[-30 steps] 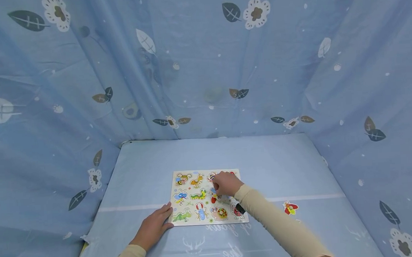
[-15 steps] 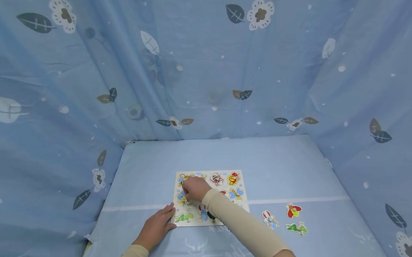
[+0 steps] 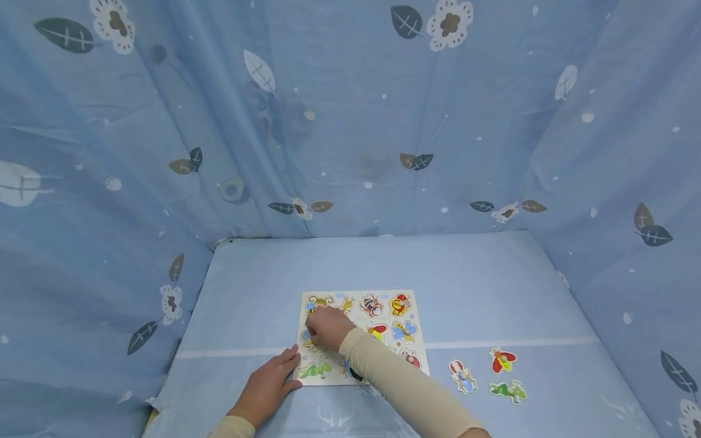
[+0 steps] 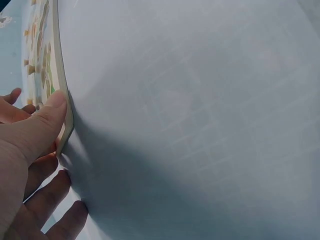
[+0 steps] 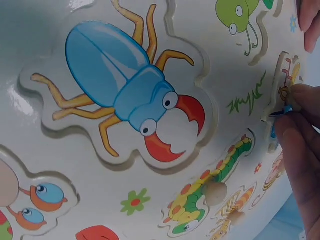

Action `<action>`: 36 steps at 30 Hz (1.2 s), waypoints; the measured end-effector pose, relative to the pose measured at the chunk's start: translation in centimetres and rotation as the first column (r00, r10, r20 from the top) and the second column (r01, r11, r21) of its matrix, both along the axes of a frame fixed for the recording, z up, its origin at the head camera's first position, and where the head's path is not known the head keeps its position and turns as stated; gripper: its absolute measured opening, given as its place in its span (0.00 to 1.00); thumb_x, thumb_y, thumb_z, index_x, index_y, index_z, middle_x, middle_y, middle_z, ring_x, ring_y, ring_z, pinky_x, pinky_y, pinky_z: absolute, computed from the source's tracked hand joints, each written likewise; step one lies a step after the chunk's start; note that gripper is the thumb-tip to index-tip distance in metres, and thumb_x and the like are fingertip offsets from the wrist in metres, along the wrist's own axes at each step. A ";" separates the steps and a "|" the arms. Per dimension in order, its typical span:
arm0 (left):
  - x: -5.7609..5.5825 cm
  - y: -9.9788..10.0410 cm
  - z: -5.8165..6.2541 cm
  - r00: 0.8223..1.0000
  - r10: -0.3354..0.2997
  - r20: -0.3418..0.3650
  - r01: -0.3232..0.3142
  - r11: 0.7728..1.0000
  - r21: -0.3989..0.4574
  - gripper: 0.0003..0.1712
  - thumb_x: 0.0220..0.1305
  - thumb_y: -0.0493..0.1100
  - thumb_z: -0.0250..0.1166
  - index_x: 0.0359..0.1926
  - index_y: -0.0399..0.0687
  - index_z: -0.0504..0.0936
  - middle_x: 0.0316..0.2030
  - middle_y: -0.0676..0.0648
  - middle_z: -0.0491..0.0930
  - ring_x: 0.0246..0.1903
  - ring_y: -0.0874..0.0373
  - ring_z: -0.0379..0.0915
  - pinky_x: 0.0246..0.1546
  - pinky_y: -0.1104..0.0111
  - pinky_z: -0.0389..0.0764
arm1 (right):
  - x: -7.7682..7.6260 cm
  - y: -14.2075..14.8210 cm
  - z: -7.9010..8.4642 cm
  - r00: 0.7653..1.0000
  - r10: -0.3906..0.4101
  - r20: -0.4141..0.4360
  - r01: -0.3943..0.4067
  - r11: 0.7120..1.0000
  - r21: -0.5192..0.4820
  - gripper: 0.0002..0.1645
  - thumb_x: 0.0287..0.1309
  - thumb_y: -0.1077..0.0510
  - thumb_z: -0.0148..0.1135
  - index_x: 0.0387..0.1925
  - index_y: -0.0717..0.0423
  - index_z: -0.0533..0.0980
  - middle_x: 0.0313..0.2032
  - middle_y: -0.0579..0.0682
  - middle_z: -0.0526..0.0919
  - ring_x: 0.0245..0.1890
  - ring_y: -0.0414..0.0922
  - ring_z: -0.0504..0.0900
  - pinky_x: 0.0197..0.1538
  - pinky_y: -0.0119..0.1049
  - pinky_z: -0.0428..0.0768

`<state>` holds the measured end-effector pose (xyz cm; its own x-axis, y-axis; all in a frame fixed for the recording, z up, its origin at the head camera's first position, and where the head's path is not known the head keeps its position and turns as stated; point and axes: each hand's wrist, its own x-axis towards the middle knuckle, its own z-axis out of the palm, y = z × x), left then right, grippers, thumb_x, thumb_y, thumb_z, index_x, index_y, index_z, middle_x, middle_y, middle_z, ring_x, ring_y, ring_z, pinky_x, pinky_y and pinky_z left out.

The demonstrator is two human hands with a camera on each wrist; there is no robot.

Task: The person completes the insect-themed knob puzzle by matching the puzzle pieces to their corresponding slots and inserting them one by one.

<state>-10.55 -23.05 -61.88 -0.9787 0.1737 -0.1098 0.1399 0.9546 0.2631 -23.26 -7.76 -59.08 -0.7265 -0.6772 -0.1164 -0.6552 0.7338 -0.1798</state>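
An insect puzzle board [image 3: 385, 296] lies flat on the table. My left hand [image 3: 269, 386] rests at its near left corner, thumb against the edge and fingers spread beside it, as the left wrist view also shows. Over the left column my right hand [image 3: 330, 327] pinches a small blue insect puzzle piece [image 5: 288, 108] between thumb and fingertips, right at its recess. Close by, a blue beetle picture [image 5: 97, 57] shows in a recess without a knob. A caterpillar piece [image 5: 202, 192] with a round knob sits in its slot. The right forearm hides the board's lower middle.
To the right of the board lie three loose pieces: a blue beetle piece [image 3: 463, 377], a red-winged bug piece [image 3: 502, 360] and a green insect piece [image 3: 508, 391]. Blue patterned curtains [image 3: 344, 112] enclose the table [image 3: 481, 285] at the back and sides.
My right hand has moved left, from the middle of the board to its left column. The loose pieces at the right are now uncovered by the arm. My left hand stays at the corner.
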 end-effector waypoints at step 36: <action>-0.1 0.3 0.1 1.000 -0.004 -0.014 0.004 1.000 0.021 0.41 0.52 0.55 0.72 0.65 0.47 0.73 0.70 0.49 0.66 0.68 0.51 0.65 0.65 0.54 0.75 | -1.2 7.4 0.6 0.999 0.018 0.050 -0.012 0.992 -0.122 0.04 0.61 0.59 0.61 0.32 0.47 0.80 0.23 0.40 0.75 0.21 0.35 0.64 0.28 0.27 0.66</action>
